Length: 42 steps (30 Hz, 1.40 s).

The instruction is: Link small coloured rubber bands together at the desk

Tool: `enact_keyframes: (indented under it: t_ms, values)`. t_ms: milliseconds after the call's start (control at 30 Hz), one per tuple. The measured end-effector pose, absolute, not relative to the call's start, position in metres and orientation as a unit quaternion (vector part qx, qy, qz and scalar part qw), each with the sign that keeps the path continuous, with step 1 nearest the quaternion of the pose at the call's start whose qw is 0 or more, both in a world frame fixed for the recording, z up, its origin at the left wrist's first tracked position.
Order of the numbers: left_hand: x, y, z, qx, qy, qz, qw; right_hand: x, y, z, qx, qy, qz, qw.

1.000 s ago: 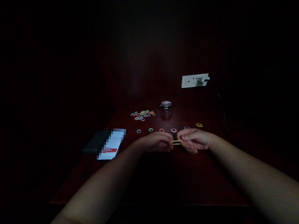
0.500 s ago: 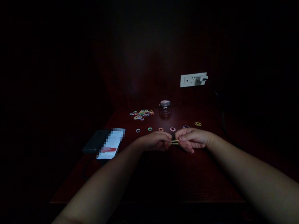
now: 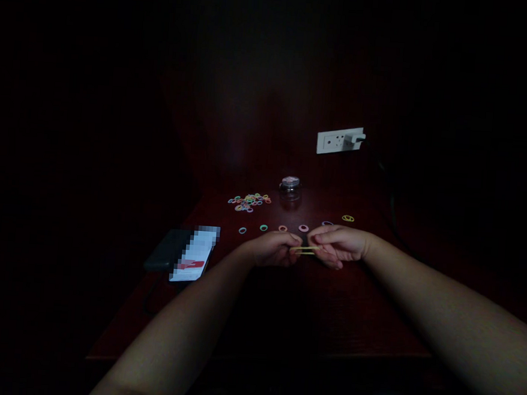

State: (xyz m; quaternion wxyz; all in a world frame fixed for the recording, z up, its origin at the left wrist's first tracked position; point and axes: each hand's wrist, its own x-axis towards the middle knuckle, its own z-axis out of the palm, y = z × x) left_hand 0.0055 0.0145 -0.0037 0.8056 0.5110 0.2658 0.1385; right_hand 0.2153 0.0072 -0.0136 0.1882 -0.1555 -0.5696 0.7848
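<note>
A yellow elastic hair band (image 3: 305, 253) is stretched between my two hands, its two strands running side by side above the table. My left hand (image 3: 277, 248) is closed on the band's left end. The right end is hooked in the curled fingers of my right hand (image 3: 338, 246). Just beyond the hands lies a row of small bands: a pale blue band (image 3: 242, 230), a green band (image 3: 264, 227), an orange band (image 3: 283, 228), a pink band (image 3: 303, 228), a purple band (image 3: 327, 223) partly hidden by my right hand, and yellow bands (image 3: 348, 218).
A pile of mixed coloured bands (image 3: 249, 202) lies at the back left of the dark red table (image 3: 327, 322). Beside it stands a lidded clear jar (image 3: 290, 190). A lit phone (image 3: 195, 256) and a dark box (image 3: 164, 252) are at the left. A wall socket (image 3: 339, 141) holds a plug with a cable.
The stretched band spans a slightly wider stretch between my fingers. Otherwise both hands hold nearly the same position, and the bands on the table stay where they were.
</note>
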Motion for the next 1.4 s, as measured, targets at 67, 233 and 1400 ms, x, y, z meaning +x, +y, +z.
enact_keyframes:
  t_ms: [67,233,1400]
  values:
    - [0.005,0.014,-0.004,0.515,0.27,0.138,0.802,0.216,0.008,-0.014,-0.159,-0.57,0.783,0.19]
    - [0.005,0.014,-0.005,0.536,0.278,0.156,0.782,0.216,0.008,-0.015,-0.194,-0.568,0.775,0.198]
    - [0.01,0.018,-0.018,0.673,0.304,0.275,0.615,0.217,0.012,-0.016,-0.3,-0.594,0.68,0.308]
